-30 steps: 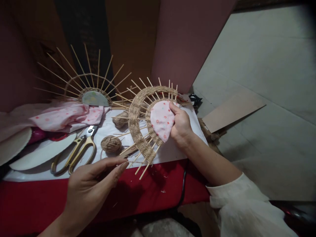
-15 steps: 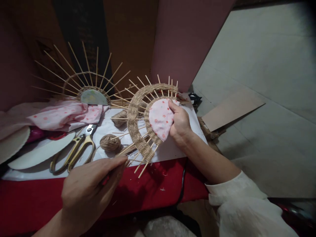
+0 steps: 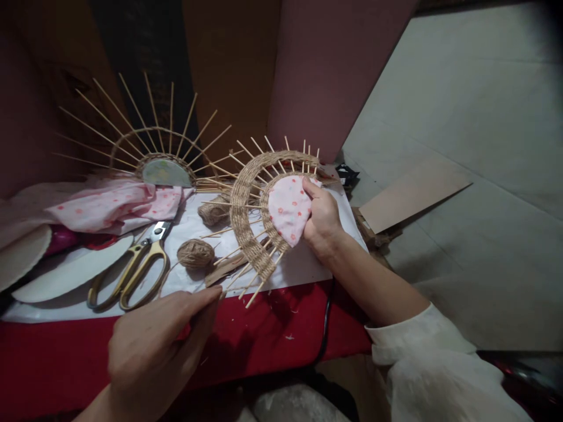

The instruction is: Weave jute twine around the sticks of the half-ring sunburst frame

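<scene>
My right hand (image 3: 323, 220) is closed around the straight edge of a half-round woven piece (image 3: 248, 208), thumb on its pink flowered fabric centre (image 3: 288, 208). Thin wooden sticks fan out through two bands of woven jute, an inner one against the fabric and a wider outer one. My left hand (image 3: 162, 346) is closed in a pinch at the lower stick ends. A thin strand, seemingly jute twine (image 3: 235, 288), runs from its fingertips to those sticks; the fingertips partly hide it. Behind the piece lie a jute ball (image 3: 196, 254) and another jute roll (image 3: 214, 210).
Gold-handled scissors (image 3: 147, 266) lie on white paper over a red-covered table (image 3: 272, 340). Pink flowered cloth (image 3: 118, 205) and white curved pieces (image 3: 74, 272) are at left. A second stick fan (image 3: 165, 172) leans against a cardboard box (image 3: 233, 70). A flat board (image 3: 416, 190) rests on the floor.
The woven piece has shifted slightly right and turned a little in my right hand. My left hand has moved slightly down and left, its pinch still closed.
</scene>
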`<action>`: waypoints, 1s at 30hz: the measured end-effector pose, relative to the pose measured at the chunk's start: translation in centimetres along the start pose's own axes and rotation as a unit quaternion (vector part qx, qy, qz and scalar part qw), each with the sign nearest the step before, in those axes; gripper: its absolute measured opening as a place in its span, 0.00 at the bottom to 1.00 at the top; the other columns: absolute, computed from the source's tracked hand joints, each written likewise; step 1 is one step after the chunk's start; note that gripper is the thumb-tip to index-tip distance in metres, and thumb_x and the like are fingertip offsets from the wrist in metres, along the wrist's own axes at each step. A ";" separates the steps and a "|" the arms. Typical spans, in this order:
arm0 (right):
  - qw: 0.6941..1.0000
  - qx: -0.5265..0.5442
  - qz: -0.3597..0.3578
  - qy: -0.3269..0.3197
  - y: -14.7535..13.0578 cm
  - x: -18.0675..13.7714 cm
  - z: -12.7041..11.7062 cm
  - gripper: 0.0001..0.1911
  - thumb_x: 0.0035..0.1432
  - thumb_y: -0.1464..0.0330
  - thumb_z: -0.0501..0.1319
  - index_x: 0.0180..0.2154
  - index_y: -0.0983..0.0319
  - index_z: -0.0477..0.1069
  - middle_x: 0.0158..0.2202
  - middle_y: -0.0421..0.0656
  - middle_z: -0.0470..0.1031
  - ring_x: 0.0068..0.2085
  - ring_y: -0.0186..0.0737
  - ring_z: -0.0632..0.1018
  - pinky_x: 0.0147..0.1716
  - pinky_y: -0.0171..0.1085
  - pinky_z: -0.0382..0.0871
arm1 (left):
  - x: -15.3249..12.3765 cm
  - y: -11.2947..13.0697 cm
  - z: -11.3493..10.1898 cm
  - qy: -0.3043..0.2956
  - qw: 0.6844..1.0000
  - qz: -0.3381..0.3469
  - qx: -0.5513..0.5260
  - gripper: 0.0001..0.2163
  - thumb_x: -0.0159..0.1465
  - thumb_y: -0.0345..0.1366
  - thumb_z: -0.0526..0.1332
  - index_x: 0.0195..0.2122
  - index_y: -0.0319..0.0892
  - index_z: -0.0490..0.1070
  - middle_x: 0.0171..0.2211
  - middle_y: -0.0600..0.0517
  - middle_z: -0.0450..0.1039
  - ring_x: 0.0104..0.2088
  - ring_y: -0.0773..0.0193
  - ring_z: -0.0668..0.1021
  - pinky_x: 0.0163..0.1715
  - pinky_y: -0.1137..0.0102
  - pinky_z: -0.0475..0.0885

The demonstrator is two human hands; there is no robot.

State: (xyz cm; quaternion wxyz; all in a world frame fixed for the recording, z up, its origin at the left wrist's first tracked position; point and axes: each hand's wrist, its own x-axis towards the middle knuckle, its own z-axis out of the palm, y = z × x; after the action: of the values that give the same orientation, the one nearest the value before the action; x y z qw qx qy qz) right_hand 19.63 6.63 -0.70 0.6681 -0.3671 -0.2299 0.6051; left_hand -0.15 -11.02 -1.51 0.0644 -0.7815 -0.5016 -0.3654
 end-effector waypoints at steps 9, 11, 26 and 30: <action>1.000 0.003 0.031 -0.002 -0.1 -0.5 0.2 0.05 0.55 0.69 0.56 0.29 0.62 0.69 0.28 0.44 0.78 0.40 0.44 0.79 0.41 0.47 0.74 | -1.1 0.3 1.3 0.042 0.966 -0.167 -0.194 0.05 0.54 0.32 0.66 0.33 0.44 0.77 0.29 0.54 0.80 0.25 0.66 0.80 0.28 0.76 0.74; 0.999 0.006 0.032 0.001 -0.1 -0.5 0.3 0.05 0.55 0.69 0.56 0.29 0.63 0.69 0.29 0.44 0.78 0.40 0.43 0.79 0.41 0.47 0.74 | -0.6 0.3 1.3 0.021 0.948 -0.217 -0.231 0.05 0.54 0.32 0.66 0.32 0.44 0.78 0.27 0.54 0.80 0.24 0.66 0.79 0.24 0.77 0.73; 0.993 -0.006 0.120 -0.012 0.3 -2.3 1.4 0.09 0.59 0.69 0.55 0.27 0.64 0.69 0.24 0.43 0.77 0.35 0.43 0.80 0.41 0.46 0.74 | 3.8 -0.2 2.9 -0.127 0.730 -0.360 -0.567 0.08 0.50 0.35 0.69 0.32 0.42 0.78 0.29 0.50 0.79 0.30 0.61 0.79 0.31 0.71 0.74; 0.985 0.014 0.171 -0.011 0.5 -2.0 1.5 0.12 0.62 0.68 0.52 0.31 0.66 0.70 0.24 0.44 0.77 0.33 0.42 0.79 0.41 0.45 0.74 | 5.2 -0.4 3.0 -0.126 0.732 -0.344 -0.574 0.16 0.47 0.34 0.70 0.39 0.43 0.78 0.34 0.49 0.80 0.33 0.59 0.79 0.34 0.71 0.74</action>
State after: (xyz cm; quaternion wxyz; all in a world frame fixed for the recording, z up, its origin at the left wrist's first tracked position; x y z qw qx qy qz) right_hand 17.83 5.01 0.09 0.5577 -0.3849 -0.1625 0.7172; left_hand 2.25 -5.62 -0.46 -0.5901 -0.4826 -0.4347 -0.4795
